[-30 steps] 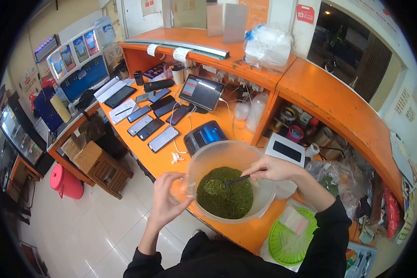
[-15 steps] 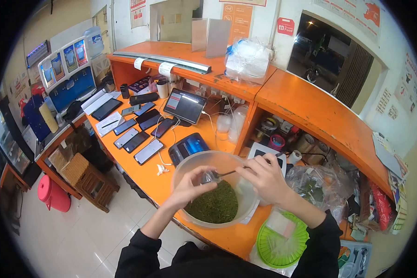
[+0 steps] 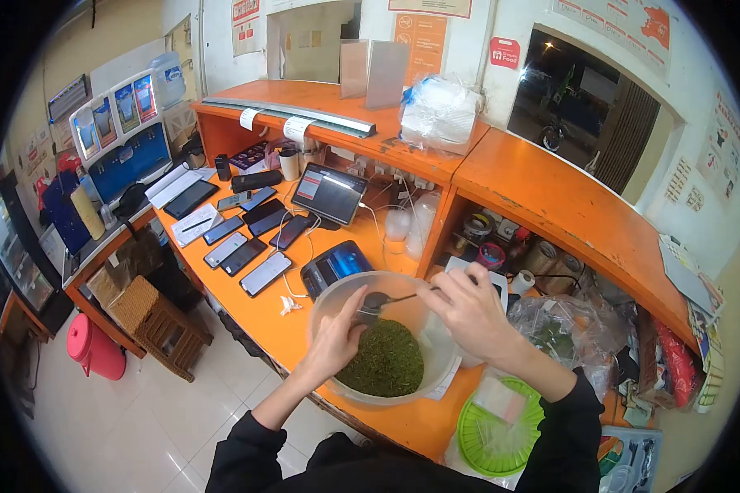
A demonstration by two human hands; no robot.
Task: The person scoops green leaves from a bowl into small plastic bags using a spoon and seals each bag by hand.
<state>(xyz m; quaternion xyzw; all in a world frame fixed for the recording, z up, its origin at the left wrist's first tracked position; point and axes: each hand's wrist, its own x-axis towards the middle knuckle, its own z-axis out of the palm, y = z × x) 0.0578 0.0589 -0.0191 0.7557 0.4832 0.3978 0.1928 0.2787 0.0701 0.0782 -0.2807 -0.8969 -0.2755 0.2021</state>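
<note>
A translucent plastic tub stands at the front edge of the orange counter, with chopped green leaves heaped in it. My right hand is closed around the handle of a dark spoon, whose bowl is over the tub. At the tub's left side, my left hand has its thumb and fingers bent near the spoon's bowl. Something clear seems to be between its fingers, too small to make out.
Several phones lie left of a tablet and a black-and-blue device. A green basket is at the right front, below plastic bags. A woven stool and pink bin stand on the floor.
Over the last second both hands have come together above the tub, and the spoon has lifted out of the leaves. Since half a second ago, my left hand has shifted slightly down and left.
</note>
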